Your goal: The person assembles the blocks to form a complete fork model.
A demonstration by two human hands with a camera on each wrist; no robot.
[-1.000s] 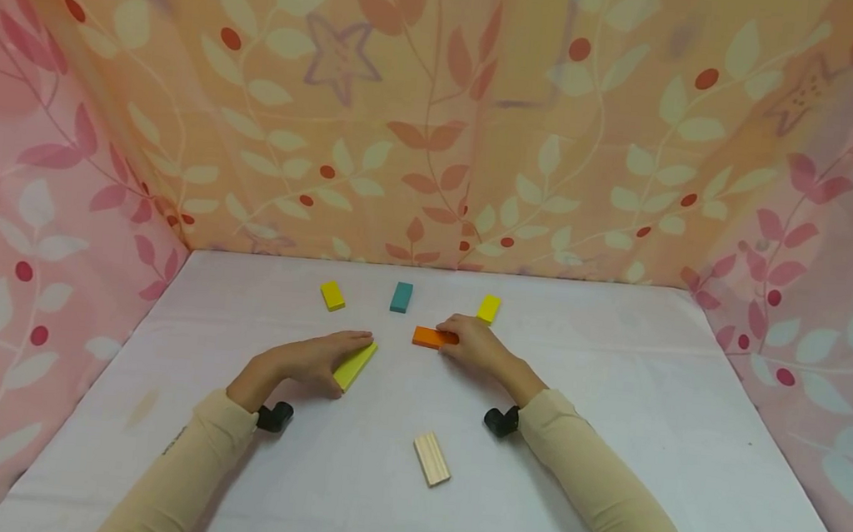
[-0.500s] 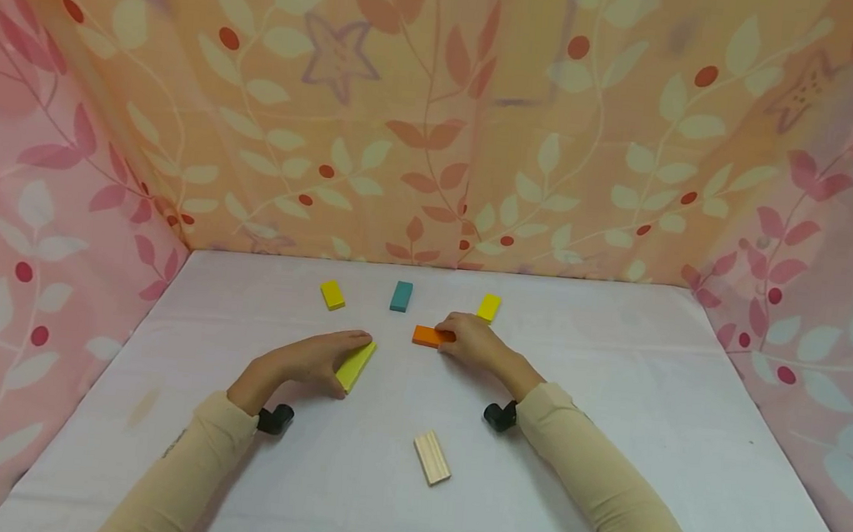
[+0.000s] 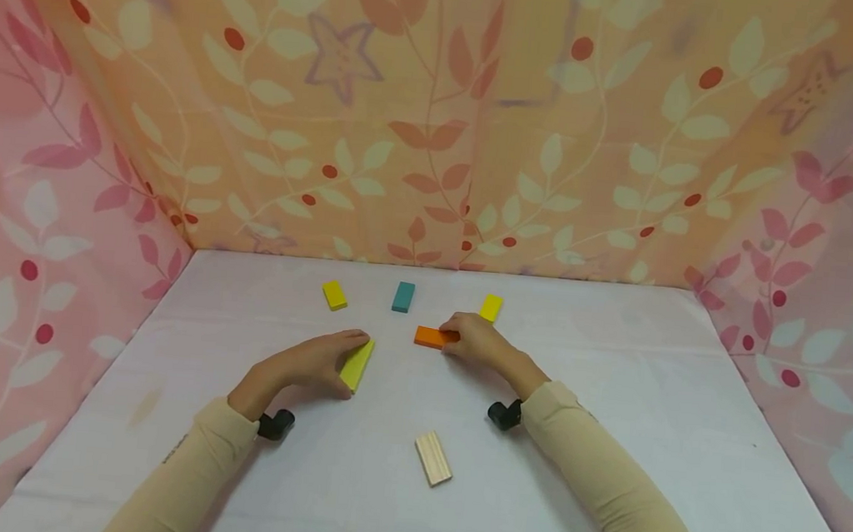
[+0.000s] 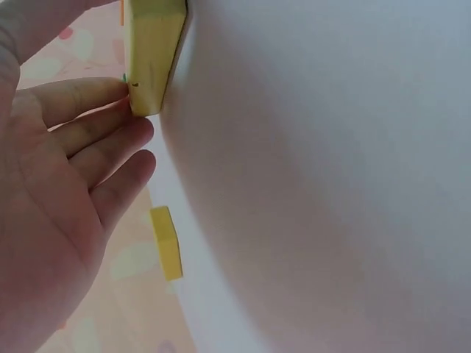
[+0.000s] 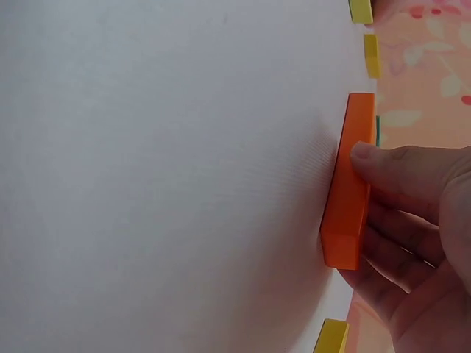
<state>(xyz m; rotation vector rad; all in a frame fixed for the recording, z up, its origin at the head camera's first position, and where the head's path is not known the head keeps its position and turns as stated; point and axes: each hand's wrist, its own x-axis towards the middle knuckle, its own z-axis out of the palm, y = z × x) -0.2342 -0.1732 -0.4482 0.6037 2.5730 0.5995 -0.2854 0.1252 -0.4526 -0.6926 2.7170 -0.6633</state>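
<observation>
My left hand (image 3: pixel 312 361) grips a yellow-green block (image 3: pixel 357 367) across its length, thumb at the near end and fingertips at the far end. In the left wrist view this block (image 4: pixel 154 55) lies against the white cloth, and the fingers (image 4: pixel 103 143) not touching it are spread out. Farther right, my right hand (image 3: pixel 479 342) pinches the right part of an orange block (image 3: pixel 428 337). The right wrist view shows the thumb (image 5: pixel 401 173) on the near side of the orange block (image 5: pixel 349 184), with the fingers behind it.
A yellow block (image 3: pixel 335 295), a teal block (image 3: pixel 403 297) and another yellow block (image 3: pixel 492 308) lie along the back of the white-covered table (image 3: pixel 617 331). One plain wooden block (image 3: pixel 433 459) lies nearer the front. Floral cloth (image 3: pixel 434 175) walls the back and sides.
The yellow-green block has turned slightly in the left hand, its near end swinging a little to the right. The right hand and the orange block stay nearly still.
</observation>
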